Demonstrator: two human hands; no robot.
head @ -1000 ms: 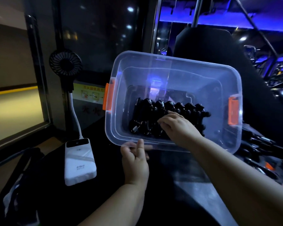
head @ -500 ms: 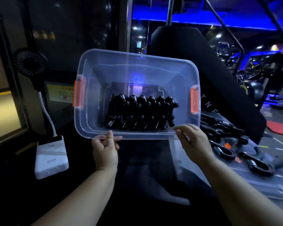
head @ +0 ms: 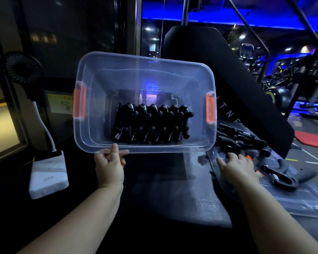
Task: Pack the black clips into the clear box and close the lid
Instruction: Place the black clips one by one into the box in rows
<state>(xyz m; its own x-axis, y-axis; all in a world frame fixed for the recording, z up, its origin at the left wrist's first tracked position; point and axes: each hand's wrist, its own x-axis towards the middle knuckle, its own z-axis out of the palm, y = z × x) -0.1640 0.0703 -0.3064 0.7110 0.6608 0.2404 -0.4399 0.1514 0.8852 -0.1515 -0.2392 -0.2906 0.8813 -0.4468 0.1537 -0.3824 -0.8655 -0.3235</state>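
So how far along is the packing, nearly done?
Partly. A row of packed clips already lies in the clear box. The left hand grips the box's near rim, holding it tilted, while the right hand reaches, fingers spread, toward the loose clips lying on the lid beside it. Those clips remain to go in, then the lid must be closed.

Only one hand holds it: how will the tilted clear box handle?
The clear box probably flexes: thin walls, gripped at one rim by the left hand. Tilted, its black clips may slide. Smooth plastic likely feels slippery.
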